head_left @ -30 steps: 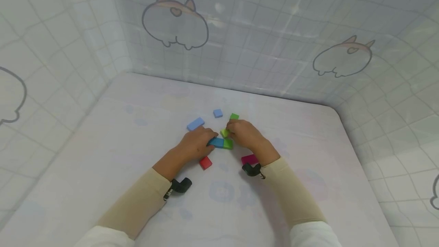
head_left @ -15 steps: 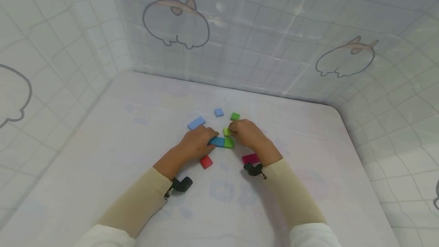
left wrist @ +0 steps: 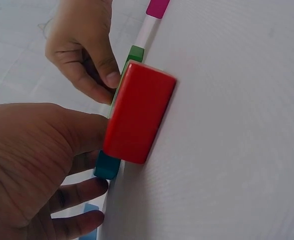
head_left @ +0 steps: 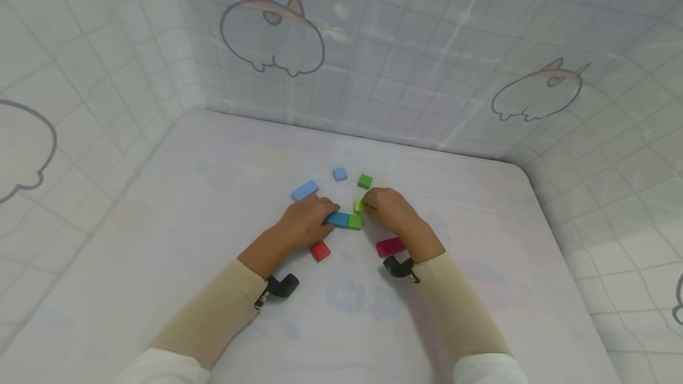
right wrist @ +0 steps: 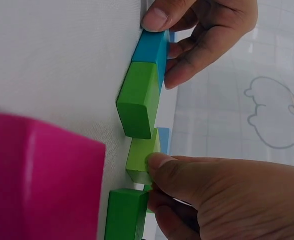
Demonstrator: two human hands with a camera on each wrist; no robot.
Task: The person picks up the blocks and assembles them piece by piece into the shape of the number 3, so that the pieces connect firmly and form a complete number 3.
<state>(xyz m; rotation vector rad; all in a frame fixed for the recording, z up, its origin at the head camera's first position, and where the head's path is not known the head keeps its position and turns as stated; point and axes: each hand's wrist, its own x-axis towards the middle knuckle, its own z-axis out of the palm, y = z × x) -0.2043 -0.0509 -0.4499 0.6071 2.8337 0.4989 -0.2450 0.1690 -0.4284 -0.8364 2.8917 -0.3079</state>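
Note:
My left hand grips a blue block between thumb and fingers, flat on the table. A green block sits end to end with it. My right hand pinches a small yellow-green block just beyond the green one; the right wrist view shows thumb and fingertips on this yellow-green block. Close by my right fingers in that view stands a darker green block, hidden under the hand in the head view. A red block lies beside my left wrist, large in the left wrist view.
A magenta block lies beside my right wrist. Beyond the hands are a long light-blue block, a small light-blue block and a small green block. A tile-patterned curtain surrounds the table.
My right hand has shifted slightly right with the yellow-green block, away from the joined blue and green blocks. The left hand has kept its grip on the blue block.

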